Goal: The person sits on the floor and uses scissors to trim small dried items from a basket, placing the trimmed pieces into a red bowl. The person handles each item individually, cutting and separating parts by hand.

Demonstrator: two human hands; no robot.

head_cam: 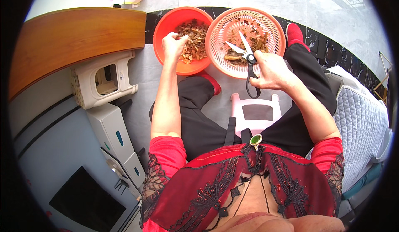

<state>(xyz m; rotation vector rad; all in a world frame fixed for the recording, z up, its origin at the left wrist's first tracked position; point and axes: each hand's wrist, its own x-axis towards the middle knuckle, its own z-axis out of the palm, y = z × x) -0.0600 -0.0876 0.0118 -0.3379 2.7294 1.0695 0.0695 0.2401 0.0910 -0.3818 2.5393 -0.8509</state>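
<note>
My left hand (173,46) is over an orange-red plastic bucket (190,13), thumb and fingertips pinched together. Whether a small piece is between them cannot be made out. Chopped brown dried pieces (196,46) fill the bottom of the bucket. In my right hand (272,70) is a pair of scissors (250,58) with black handles, its blades spread and pointing away from me. They hang above a pink slotted plastic basket (218,23), which touches the bucket's right side. Brown dried stalks and crumbs (261,41) lie in the basket.
A pink plastic stool (238,110) stands on the grey floor between my legs. To the left are a wooden-topped cabinet (93,24), a cream plastic stool (124,79) on its side and white boxes (109,123). A quilted grey cover (358,116) lies over a seat at right.
</note>
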